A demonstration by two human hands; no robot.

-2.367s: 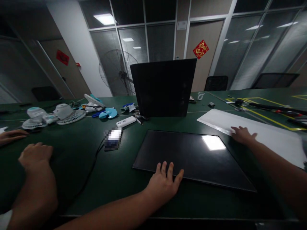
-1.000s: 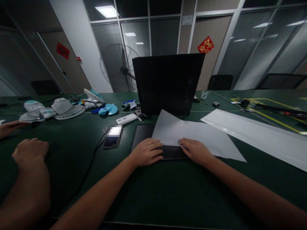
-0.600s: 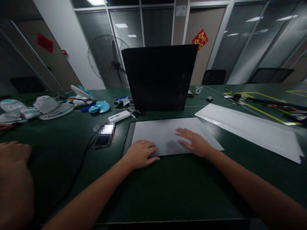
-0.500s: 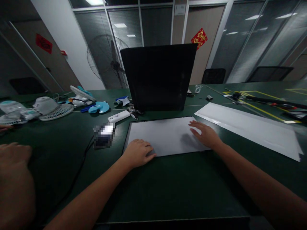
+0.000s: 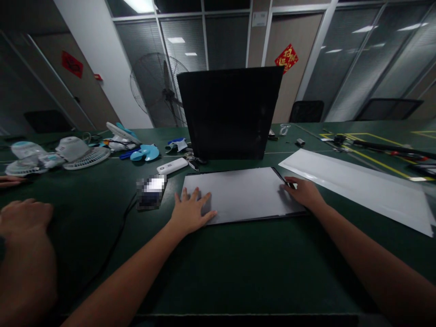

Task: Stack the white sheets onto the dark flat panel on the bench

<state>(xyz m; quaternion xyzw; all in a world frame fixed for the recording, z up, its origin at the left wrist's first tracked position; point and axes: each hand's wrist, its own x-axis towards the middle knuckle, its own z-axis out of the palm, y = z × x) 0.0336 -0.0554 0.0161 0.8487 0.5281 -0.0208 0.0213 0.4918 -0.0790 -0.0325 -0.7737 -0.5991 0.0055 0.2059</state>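
A white rectangular panel with thin black edges [image 5: 241, 193] lies on the green table in front of me. My left hand [image 5: 190, 210] rests open on its left end, fingers spread over the white surface. At the panel's right edge, my right hand [image 5: 304, 191] has its fingers curled and closed on the dark rim. Its fingertips are partly hidden. Behind the panel stands a large black screen-like board [image 5: 230, 113], upright and leaning slightly.
Long white sheets [image 5: 354, 188] lie to the right. A white power bank [image 5: 172, 166], a pixelated device [image 5: 151, 192] on a black cable and several fan parts [image 5: 83, 156] are on the left. Another person's arm [image 5: 29, 254] rests at far left.
My left hand has spread its fingers and shifted slightly left. My right hand has moved from above the white surface to the panel's right edge and closed there.
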